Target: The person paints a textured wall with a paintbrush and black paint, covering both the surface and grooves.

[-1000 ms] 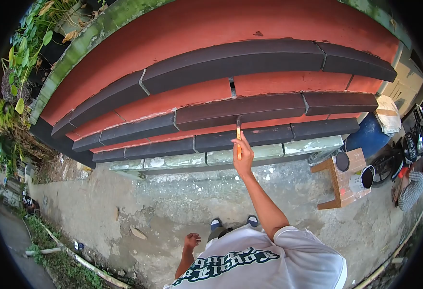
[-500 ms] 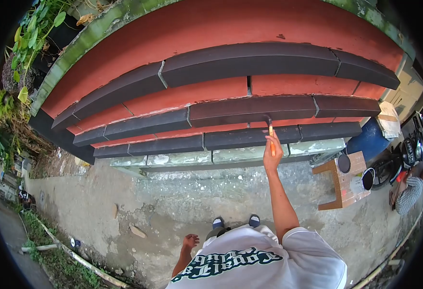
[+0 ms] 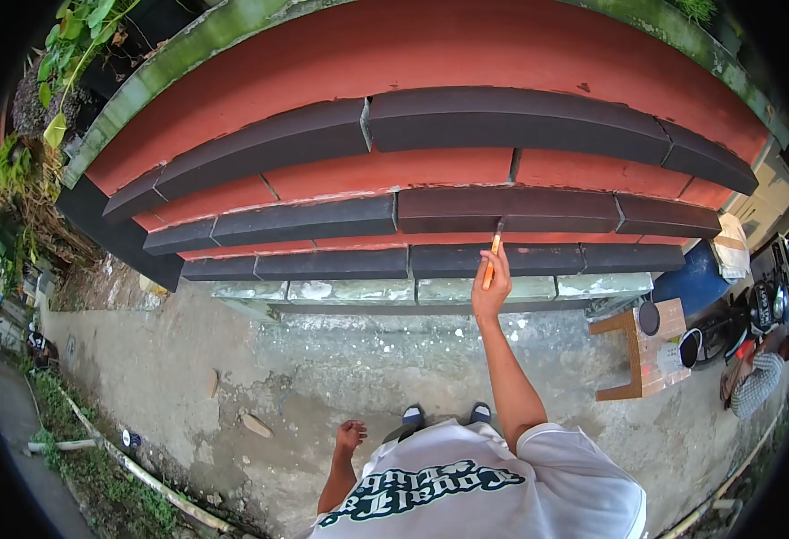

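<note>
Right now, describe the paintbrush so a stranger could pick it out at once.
Find the red wall crossed by dark horizontal bands. The person's right hand is raised toward the middle band, gripping the paintbrush nearly upright. It is the only slim stick with an orange handle, bristles at that band's lower edge.

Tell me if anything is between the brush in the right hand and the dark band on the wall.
Nothing visible does. The right hand holds the brush up with its bristles at the lower edge of the dark band, and nothing lies between them. The stool stands off to the right, clear of the arm.
</note>
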